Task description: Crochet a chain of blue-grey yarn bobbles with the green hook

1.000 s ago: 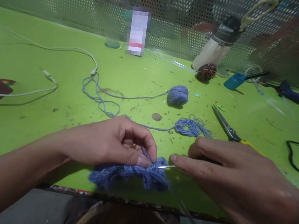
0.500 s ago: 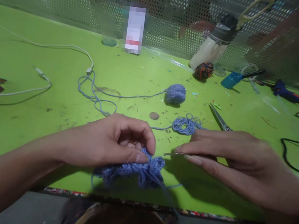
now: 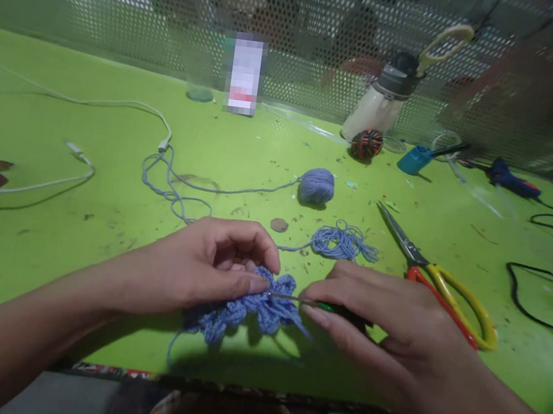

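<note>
Between thumb and fingers, my left hand (image 3: 219, 267) pinches a ruffled blue crochet piece (image 3: 268, 310) above the table's front edge. My right hand (image 3: 384, 314) is closed around a crochet hook (image 3: 290, 297) with a green part on its handle. The hook's metal tip reaches the crochet piece right beside my left thumb; whether it passes through a stitch is too small to tell. Loose strands of yarn hang from the piece. Behind my hands lie a loose tangle of blue yarn (image 3: 337, 241) and a small blue yarn ball (image 3: 316, 186).
Scissors (image 3: 440, 287) with red and yellow handles lie by my right hand. Farther back are a dark multicoloured yarn ball (image 3: 366, 144), a bottle (image 3: 379, 105), a blue pot (image 3: 415, 159) and a glue gun (image 3: 514, 179). A white cable (image 3: 132, 103) crosses the left side.
My right hand has moved left and down, bringing the hook tip from apart to the crochet piece. The scissors' handles now show. The whole view has shifted slightly.
</note>
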### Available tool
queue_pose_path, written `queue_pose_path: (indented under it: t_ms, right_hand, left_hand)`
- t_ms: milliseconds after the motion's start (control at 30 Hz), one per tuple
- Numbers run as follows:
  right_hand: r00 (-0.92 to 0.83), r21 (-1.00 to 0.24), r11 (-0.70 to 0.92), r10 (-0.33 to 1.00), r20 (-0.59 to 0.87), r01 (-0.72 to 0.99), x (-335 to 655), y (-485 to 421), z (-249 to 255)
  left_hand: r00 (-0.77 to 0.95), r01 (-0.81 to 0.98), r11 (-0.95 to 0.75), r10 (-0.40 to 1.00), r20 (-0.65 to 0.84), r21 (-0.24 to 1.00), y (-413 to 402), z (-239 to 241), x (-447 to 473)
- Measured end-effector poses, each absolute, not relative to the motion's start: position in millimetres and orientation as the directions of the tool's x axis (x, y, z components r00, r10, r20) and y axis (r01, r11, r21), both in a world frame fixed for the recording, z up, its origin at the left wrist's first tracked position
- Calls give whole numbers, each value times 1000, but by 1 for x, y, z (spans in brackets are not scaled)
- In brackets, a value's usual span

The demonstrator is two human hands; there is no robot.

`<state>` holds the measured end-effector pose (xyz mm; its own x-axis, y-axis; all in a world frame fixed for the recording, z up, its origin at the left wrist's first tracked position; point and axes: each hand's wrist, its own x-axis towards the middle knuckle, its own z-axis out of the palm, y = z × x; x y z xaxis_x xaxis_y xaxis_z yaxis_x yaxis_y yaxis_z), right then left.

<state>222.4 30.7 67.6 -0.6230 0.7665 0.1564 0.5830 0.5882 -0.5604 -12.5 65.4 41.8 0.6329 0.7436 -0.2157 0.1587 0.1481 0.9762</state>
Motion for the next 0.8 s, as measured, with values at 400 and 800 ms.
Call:
queue_pose_path:
  t_ms: [400,800]
  right_hand:
    - [-589,-471,611,779,215,636,231,32,59]
    - [-574,-542,577,794,198,611,231,33,54]
  left_hand:
    - [520,63,19,853,-49,998,63,40,-13]
    - [524,12,-31,851,20,999,61,40,-13]
